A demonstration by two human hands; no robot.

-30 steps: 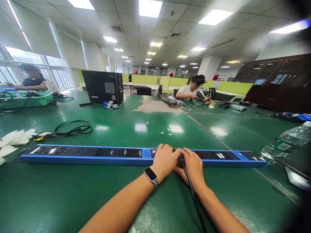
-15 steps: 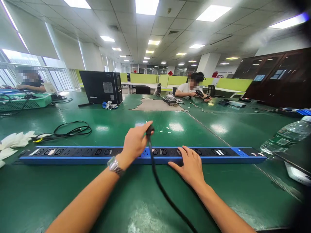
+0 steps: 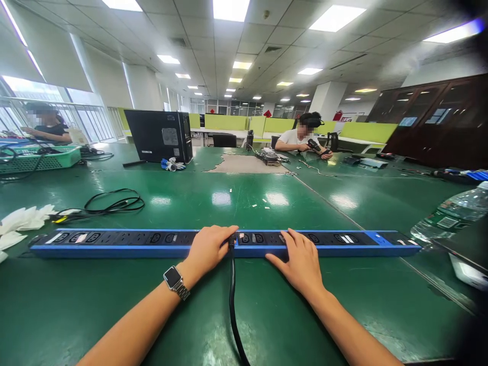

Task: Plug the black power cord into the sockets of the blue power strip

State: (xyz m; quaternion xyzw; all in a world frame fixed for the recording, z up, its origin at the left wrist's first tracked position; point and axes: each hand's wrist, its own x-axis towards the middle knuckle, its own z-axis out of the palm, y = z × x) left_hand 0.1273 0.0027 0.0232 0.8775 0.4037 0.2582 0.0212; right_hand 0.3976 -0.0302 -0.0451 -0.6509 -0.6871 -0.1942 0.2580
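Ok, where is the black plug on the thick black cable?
Head view, centre: the black plug is in the left hand, at the long blue-and-black power strip, left of the right hand.

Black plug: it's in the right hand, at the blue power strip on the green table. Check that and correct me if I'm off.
The hand is wrong: the head view shows the black plug in the left hand, not the right hand. It is at the blue power strip on the green table.
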